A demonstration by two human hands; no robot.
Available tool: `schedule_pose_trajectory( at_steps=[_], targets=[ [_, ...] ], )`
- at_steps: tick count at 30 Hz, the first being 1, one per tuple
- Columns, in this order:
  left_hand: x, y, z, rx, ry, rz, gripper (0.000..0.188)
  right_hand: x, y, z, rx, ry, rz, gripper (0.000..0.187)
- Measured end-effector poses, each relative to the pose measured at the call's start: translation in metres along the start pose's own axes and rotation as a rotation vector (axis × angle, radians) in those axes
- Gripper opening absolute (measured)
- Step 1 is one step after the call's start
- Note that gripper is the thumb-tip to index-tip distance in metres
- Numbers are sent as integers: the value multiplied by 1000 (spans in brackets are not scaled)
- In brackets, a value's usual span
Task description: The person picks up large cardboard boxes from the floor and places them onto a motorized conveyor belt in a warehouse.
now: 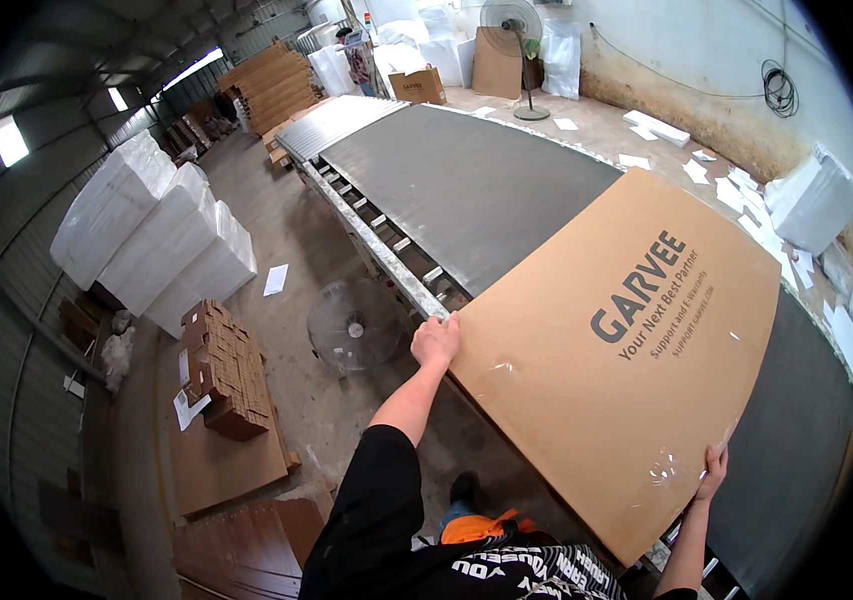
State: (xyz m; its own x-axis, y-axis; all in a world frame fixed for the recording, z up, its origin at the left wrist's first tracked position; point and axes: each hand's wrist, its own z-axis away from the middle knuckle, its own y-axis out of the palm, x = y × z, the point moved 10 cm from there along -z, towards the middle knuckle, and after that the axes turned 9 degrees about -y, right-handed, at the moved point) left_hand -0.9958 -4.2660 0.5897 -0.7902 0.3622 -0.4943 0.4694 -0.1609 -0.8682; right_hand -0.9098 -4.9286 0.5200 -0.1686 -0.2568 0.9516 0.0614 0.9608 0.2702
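A large flat cardboard carton (566, 400) with dark printing lies at a slant across the grey conveyor belt (466, 180). Clear tape shows near its left and lower right edges. My left hand (436, 341) is closed on the carton's left corner, next to the conveyor's metal side rail. At the carton's lower right edge, my right hand (713, 474) grips the side, its fingertips partly hidden. The carton's near edge reaches past the belt toward my body.
A floor fan (354, 328) stands left of the conveyor, a pedestal fan (512, 28) beyond it. Wrapped white stacks (161, 235) and a pile of brown cardboard pieces (226, 370) sit at left. White sheets (731, 195) litter the floor at right. Far off is a person (356, 60).
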Motion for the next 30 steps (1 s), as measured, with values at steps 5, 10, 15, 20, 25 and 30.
schedule_pose_trajectory(
  at_steps=[5,10,15,20,25,30],
  targets=[
    [4,-2,-1,118,-111,-23,52,15,30,0,52,31,-177,55],
    [14,-1,-8,133,-107,-52,61,15,36,7,-2,71,-250,57],
    [0,-1,-12,123,-75,-70,60,20,36,11,-99,64,-232,61],
    [-14,3,-21,145,22,-76,62,-5,13,18,-191,35,-76,60],
    [-14,18,-24,280,154,11,64,9,20,13,-304,-5,241,55],
    [-8,42,-38,443,86,-314,61,36,42,60,-270,183,735,58]
  ],
)
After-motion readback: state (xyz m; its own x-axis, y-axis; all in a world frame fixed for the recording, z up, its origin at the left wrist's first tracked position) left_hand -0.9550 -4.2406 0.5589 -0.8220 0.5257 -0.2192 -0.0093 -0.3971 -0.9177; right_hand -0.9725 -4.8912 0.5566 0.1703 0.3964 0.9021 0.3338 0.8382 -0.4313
